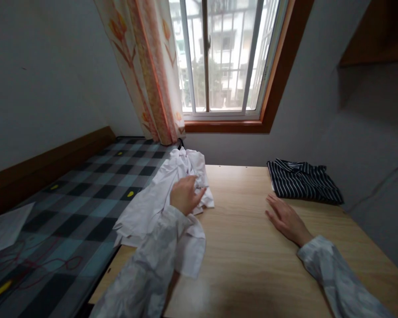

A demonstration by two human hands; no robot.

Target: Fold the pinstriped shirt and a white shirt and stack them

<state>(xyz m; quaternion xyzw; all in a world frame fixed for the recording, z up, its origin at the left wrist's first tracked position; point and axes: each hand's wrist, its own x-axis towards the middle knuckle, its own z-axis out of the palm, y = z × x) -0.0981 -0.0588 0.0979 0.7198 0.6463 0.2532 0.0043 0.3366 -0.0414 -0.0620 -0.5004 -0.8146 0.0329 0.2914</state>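
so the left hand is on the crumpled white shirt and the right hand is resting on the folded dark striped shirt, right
Not quite. The left hand does grip the crumpled white shirt, but the right hand is not on the folded dark striped shirt. It lies flat on the bare light wooden table, just in front of that shirt and apart from it. The head view shows this.

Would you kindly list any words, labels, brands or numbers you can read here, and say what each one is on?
None can be read: the white garment under the left hand, the striped garment beyond the right hand, the wooden table and the curtain show no lettering. The paper sheet looks blank.
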